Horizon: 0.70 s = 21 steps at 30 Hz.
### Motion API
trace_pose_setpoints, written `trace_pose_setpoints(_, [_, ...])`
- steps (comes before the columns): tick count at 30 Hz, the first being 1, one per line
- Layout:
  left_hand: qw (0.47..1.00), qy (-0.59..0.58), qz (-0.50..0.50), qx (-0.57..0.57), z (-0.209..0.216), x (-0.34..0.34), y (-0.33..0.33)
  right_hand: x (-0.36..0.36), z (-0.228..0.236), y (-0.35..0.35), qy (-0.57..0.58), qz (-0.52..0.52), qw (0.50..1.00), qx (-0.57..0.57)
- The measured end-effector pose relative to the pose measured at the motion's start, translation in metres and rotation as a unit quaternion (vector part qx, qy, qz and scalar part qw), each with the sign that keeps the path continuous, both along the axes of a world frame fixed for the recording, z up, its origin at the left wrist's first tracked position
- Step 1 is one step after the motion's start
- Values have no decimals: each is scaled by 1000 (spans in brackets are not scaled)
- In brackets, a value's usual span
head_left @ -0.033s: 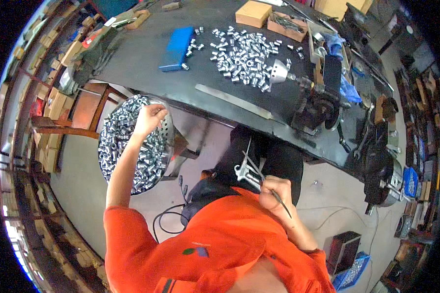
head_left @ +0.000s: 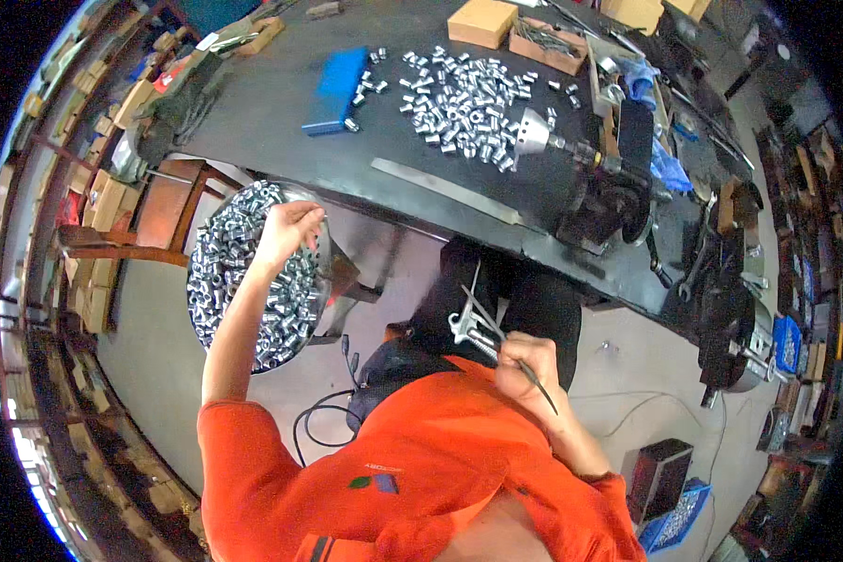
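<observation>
My left hand (head_left: 293,230) is over a round metal bowl with holes in its wall (head_left: 324,248), which is heaped with small shiny metal sleeves (head_left: 239,272). Its fingers are bent together; anything between them is too small to make out. Closed in front of my lap, my right hand (head_left: 526,363) grips a slim dark file-like rod (head_left: 543,389), slanted with one end past the fist on each side. Against that fist is a silver tool like an air blow gun (head_left: 470,328), with a spring-like part; whether the fingers also hold it is unclear.
More sleeves (head_left: 464,108) lie piled on the dark bench (head_left: 253,122), beside a blue box (head_left: 335,92). A spindle with a silver cone (head_left: 534,133), a flat metal bar (head_left: 445,192) and a parts box (head_left: 548,45) are also there. A wooden chair (head_left: 169,206) stands left.
</observation>
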<state>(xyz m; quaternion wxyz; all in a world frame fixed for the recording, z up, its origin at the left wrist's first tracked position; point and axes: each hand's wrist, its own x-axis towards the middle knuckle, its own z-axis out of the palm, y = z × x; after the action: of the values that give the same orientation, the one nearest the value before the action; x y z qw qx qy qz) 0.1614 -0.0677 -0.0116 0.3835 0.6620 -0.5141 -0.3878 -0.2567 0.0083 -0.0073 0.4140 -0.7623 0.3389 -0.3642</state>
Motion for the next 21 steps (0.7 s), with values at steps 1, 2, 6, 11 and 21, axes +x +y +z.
trace_pose_setpoints(1, [981,179,-38,57,22,-39,20,3,7,-3,-10,26,999,35])
trace_pose_setpoints(2, [963,244,-69,90,30,-58,33,7,12,-7,-14,42,999,22])
trace_pose_setpoints(6, [875,419,-163,179,29,-116,65,18,24,-10,-19,52,998,4])
trace_pose_setpoints(11, [847,453,-182,209,21,-146,73,20,30,-12,-13,45,999,-4])
trace_pose_setpoints(21, [941,223,-219,130,31,-163,71,30,15,-7,68,27,997,-12])
